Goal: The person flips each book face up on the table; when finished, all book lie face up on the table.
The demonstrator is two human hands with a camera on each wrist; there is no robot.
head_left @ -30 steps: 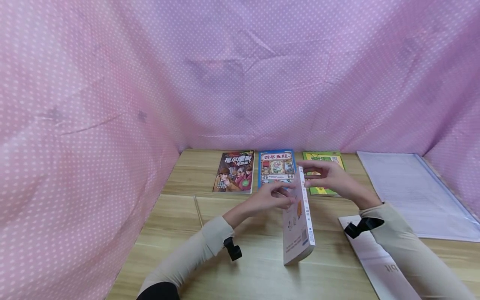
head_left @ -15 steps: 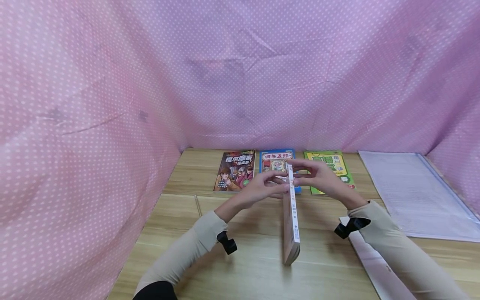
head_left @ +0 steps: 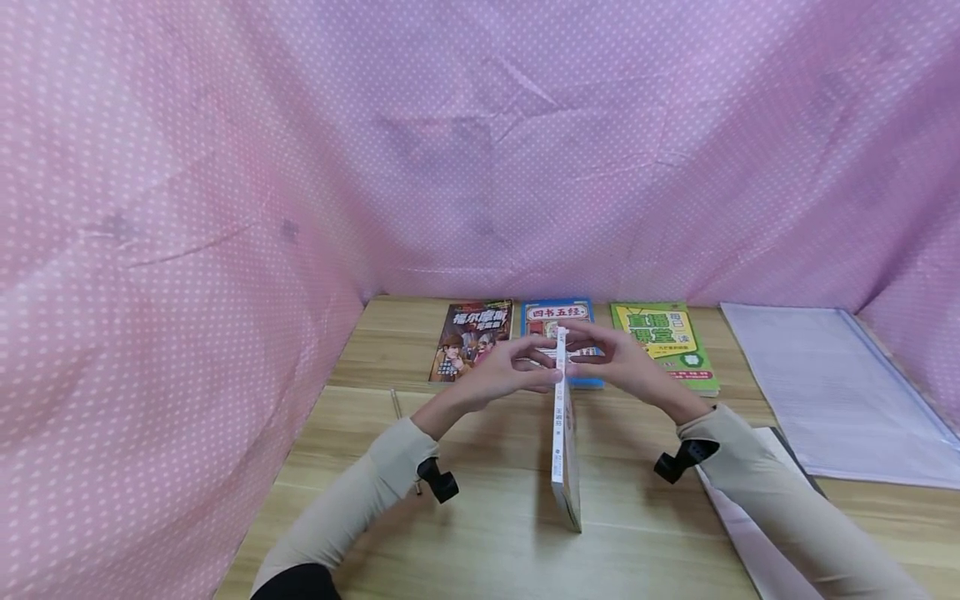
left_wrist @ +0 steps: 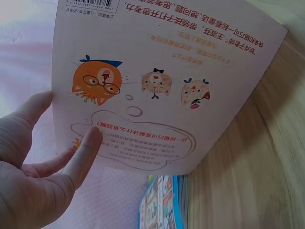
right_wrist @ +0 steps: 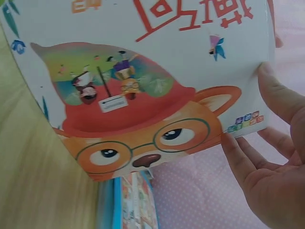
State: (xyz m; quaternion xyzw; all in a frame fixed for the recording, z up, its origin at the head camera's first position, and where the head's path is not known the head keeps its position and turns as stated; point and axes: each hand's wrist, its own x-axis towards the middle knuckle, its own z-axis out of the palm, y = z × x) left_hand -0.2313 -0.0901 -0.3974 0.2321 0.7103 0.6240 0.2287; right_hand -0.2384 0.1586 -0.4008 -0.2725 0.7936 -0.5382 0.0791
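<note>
A white paperback book (head_left: 559,417) stands on edge above the table, its spine toward me. My left hand (head_left: 491,377) holds it from the left, my right hand (head_left: 622,367) from the right, both near its far upper end. In the left wrist view, the left fingers (left_wrist: 86,152) lie against the back cover, printed with cartoon cat heads. The right wrist view shows the front cover (right_wrist: 138,114) with a cat in glasses and a red hat; the right thumb (right_wrist: 271,86) and fingers touch it near the spine. Whether the book's lower edge meets the table cannot be told.
Along the back lie a dark comic-style book (head_left: 468,342), a blue-bordered book (head_left: 536,310) and a green book (head_left: 667,346). A translucent sheet or folder (head_left: 840,392) lies right. Under the right forearm is a white flat item (head_left: 742,517); a thin stick (head_left: 396,404) lies left.
Both hands have moved left with the book. The book has turned, so its back cover no longer shows in the head view and a sliver of the right-hand side does.
</note>
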